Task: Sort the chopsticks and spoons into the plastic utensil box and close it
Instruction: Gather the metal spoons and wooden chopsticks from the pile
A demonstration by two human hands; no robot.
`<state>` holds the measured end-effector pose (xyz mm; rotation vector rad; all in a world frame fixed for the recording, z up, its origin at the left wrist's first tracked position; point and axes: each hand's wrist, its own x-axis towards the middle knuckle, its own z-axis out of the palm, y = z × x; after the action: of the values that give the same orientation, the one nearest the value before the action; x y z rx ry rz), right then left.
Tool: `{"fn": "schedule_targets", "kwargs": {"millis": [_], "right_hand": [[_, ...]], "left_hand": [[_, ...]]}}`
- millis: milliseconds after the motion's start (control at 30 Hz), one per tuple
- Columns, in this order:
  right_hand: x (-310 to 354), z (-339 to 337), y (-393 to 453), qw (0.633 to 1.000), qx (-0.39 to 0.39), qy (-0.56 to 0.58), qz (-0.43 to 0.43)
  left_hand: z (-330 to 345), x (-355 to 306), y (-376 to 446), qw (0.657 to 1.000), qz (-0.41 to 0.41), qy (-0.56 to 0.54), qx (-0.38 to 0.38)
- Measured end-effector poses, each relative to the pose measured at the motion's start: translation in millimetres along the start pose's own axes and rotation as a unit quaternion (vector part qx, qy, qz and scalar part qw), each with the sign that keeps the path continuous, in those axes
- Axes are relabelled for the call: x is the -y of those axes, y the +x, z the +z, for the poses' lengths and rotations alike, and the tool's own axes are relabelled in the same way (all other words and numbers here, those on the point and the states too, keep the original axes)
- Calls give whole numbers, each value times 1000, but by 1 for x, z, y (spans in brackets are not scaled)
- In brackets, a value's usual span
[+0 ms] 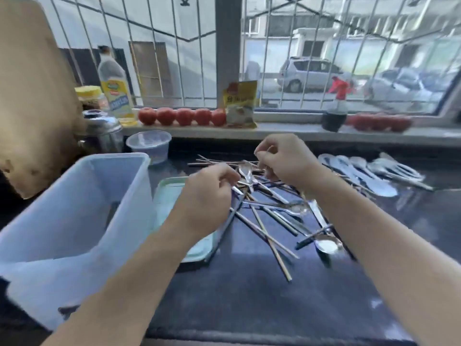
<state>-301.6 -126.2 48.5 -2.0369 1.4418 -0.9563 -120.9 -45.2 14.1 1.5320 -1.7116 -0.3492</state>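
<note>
Both hands work over a tangled pile (272,208) of chopsticks and spoons on the dark counter (249,295): the left hand (209,193) has its fingers curled together, seemingly pinching a metal piece at their tips, while the right hand (287,161) has fingers bent over a spoon (245,171) just below them, though blur hides whether they grip it. Left of the left fingers stand the open box (74,208) and, just beside them, its greenish lid (172,196). Well right of the right fingers lies a row of spoons (361,173).
</note>
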Motion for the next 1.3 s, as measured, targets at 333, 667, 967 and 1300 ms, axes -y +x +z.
{"fn": "schedule_targets", "kwargs": {"millis": [333,667,967,1300], "right_hand": [[-216,-128,-44,942,-210,44,257],[-254,-95,-9,927,-285,-65,236],[-264,-88,-7,944,-204,-175,193],[-253,-76,5,880,-66,-326,338]], "left_hand": [[179,10,34,990,60,124,1],[194,10,67,983,39,169,-55],[191,22,62,991,58,89,-82],[198,14,64,981,105,147,-63]]}}
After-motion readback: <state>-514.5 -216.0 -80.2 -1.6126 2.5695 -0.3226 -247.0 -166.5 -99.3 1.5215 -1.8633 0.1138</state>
